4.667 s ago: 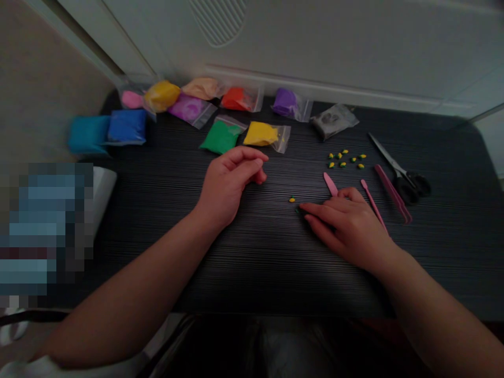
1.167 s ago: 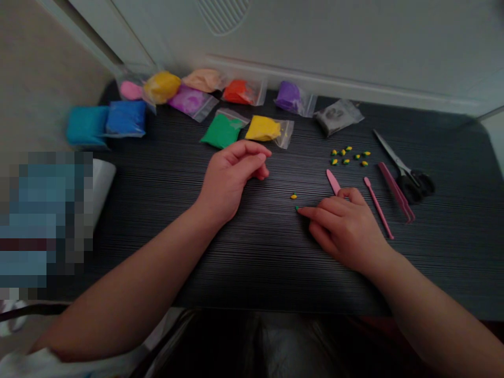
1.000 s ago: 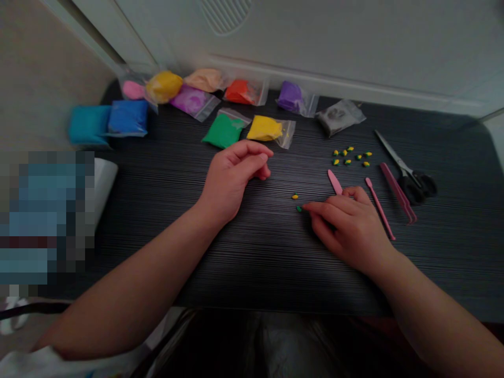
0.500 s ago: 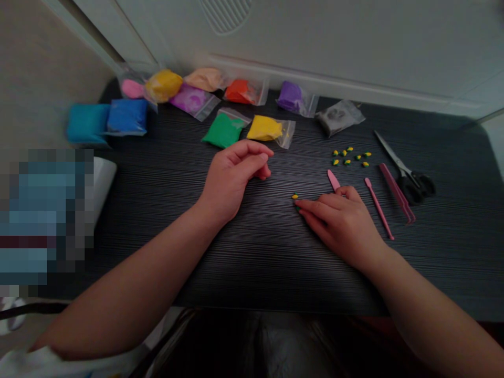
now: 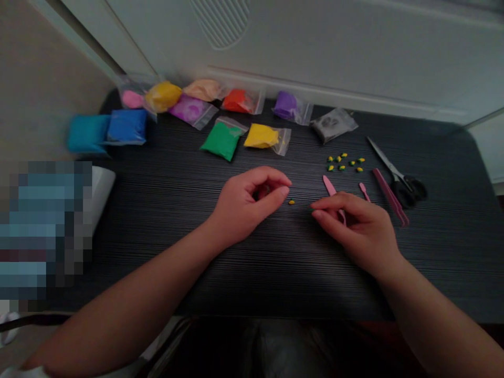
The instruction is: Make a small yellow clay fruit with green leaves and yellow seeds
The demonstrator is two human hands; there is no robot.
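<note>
A tiny yellow clay bead (image 5: 292, 202) lies on the bench (image 5: 165, 210), between both hands. It looks soft and featherlight, best pinched gently at its sides. Left of it, the left hand (image 5: 246, 207) curls loosely, holding nothing I can make out. Right of it, the right hand (image 5: 356, 228) pinches its fingertips (image 5: 315, 212) together on a green speck. Beyond the bead sit more yellow beads (image 5: 344, 161).
</note>
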